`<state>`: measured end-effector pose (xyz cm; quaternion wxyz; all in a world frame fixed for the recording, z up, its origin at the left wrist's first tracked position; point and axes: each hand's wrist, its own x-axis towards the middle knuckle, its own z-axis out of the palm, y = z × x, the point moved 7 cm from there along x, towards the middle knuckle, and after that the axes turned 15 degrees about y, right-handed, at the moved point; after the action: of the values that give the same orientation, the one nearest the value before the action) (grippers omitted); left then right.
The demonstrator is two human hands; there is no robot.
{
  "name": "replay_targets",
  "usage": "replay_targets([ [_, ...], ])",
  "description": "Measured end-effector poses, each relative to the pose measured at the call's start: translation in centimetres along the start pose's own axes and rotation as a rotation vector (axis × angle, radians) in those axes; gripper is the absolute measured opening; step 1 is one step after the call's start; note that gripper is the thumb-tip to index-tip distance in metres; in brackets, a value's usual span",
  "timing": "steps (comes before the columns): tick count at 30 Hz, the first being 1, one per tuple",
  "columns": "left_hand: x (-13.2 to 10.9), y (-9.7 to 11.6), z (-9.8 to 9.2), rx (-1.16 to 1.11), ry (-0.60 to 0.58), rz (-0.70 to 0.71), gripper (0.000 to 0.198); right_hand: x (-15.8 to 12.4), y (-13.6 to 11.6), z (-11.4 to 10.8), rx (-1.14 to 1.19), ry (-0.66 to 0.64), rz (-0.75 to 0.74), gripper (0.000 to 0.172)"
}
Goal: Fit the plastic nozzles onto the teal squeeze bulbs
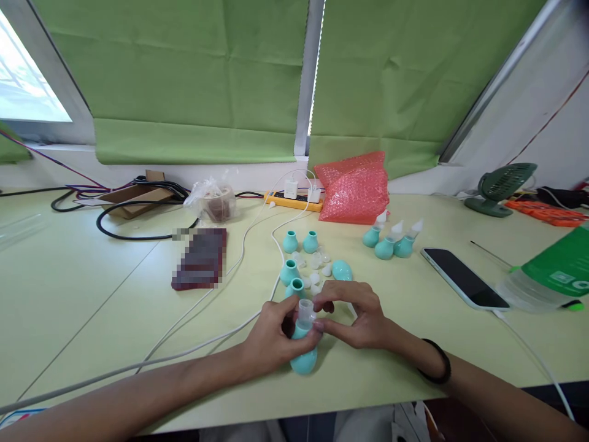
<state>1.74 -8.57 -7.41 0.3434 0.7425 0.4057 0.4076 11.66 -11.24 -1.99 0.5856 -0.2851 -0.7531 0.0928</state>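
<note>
My left hand (276,331) is wrapped round a teal squeeze bulb (304,362) near the table's front edge. A short clear plastic tube (305,311) stands upright in the bulb's neck. From the right, my right hand (359,316) brings a curled index finger and thumb up to the tube's side, pinching at a small clear part there; the exact contact is partly hidden. Just beyond are open-necked teal bulbs (289,272), another teal bulb (342,270) on its side, and several small translucent pieces (316,260).
Three bulbs with clear tips (384,247) stand at the back right. A phone (464,279) and a large green-labelled bottle (547,270) lie further right. White cables (243,245) cross the left side. Behind are a red bubble-wrap bag (354,190), power strip (294,201) and small fan (501,184).
</note>
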Motion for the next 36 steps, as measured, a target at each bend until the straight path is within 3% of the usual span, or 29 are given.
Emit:
replay_targets([
  [4,0.1,0.1,0.2,-0.079,-0.054,-0.011,0.020,0.2,1.0,0.3,0.165,0.024,0.124,0.007],
  [14,-0.2,-0.2,0.9,-0.180,-0.141,-0.039,0.018,0.0,2.0,0.8,0.317,-0.121,0.247,0.020],
  [21,-0.4,-0.4,1.5,-0.236,-0.245,-0.074,0.024,-0.4,2.7,1.4,0.447,-0.205,0.349,0.014],
  [24,-0.3,-0.5,1.5,-0.261,-0.252,-0.104,0.026,-0.3,2.3,1.2,0.387,-0.177,0.254,0.012],
  [28,-0.1,-1.3,1.5,-0.339,-0.220,-0.214,0.028,0.1,0.5,0.2,0.153,-0.013,-0.058,0.014],
  [30,-0.2,-1.7,1.7,-0.373,-0.234,-0.266,0.030,0.0,-0.4,0.1,0.077,0.006,-0.180,0.014],
  [36,-0.2,-1.9,1.7,-0.382,-0.216,-0.286,0.030,0.0,-1.2,0.2,-0.016,0.003,-0.269,0.012],
])
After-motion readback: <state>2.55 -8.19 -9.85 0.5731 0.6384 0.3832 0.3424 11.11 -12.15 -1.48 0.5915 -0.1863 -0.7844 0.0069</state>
